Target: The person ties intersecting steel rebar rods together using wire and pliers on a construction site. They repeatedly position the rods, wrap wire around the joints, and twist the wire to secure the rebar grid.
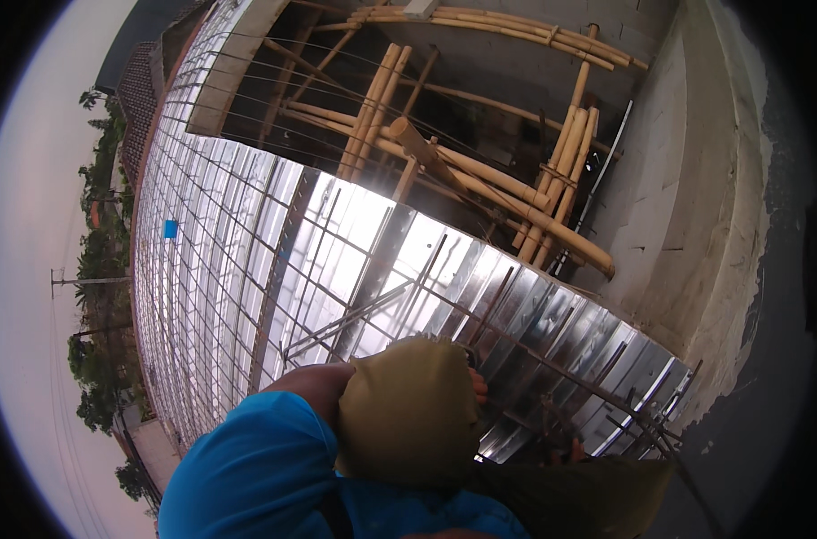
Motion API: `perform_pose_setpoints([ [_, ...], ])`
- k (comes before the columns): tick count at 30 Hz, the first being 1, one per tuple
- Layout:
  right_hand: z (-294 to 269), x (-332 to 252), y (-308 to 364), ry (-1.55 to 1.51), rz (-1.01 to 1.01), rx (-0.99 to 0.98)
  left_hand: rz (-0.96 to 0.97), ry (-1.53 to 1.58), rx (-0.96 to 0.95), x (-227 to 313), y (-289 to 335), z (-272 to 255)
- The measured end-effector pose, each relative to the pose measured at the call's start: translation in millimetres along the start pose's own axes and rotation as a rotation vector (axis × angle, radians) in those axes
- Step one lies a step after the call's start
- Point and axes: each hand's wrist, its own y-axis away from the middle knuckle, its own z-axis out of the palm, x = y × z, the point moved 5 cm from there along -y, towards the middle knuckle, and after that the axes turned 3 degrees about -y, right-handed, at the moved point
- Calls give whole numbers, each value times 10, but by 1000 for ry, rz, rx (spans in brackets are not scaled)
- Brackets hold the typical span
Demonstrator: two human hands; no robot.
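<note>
My left arm, in a blue sleeve, passes behind my raised knee (413, 404) in olive trousers. Just past the knee, the fingertips of what looks like my left hand (479, 386) show; the knee hides the rest and anything held. In the shade lower right, a small skin-coloured patch (574, 451) may be part of my right hand, beside thin dark bars. It is too dark to make out its fingers. Around both lies shiny corrugated metal decking (516, 305) with steel reinforcing bars (480, 316) across it.
A bar grid (238, 207) covers the decking to the left, with a small blue object (171, 229) on it. Beyond the decking's edge is an opening with bamboo scaffolding (507, 184). A grey block wall (646, 189) rises at right. Trees and roofs stand far left.
</note>
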Motion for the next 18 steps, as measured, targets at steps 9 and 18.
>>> perform_pose_setpoints([
  [9, 2, -15, -53, 39, -7, 6, -13, -22, -5, -18, 80, 91],
  [18, -2, -23, -38, 101, 7, -53, -28, -46, -30, 19, 98, 138],
])
